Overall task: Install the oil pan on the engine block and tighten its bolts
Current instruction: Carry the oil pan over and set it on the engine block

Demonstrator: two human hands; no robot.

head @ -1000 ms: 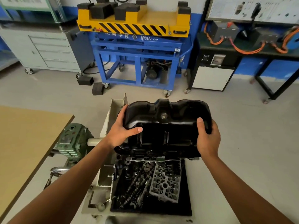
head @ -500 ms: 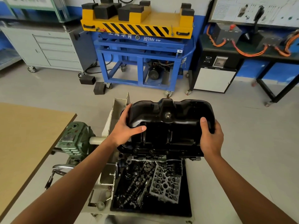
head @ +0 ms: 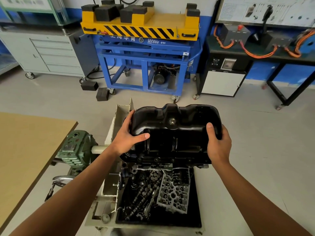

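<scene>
1 head-worn view looks forward and down, close over the stand, floor and benches beyond.

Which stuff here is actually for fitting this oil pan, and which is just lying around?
For the job: oil pan, held by left hand and right hand; engine block beneath it.
Lying about: cylinder head and camshafts in the tray; black blocks on the floor.
</scene>
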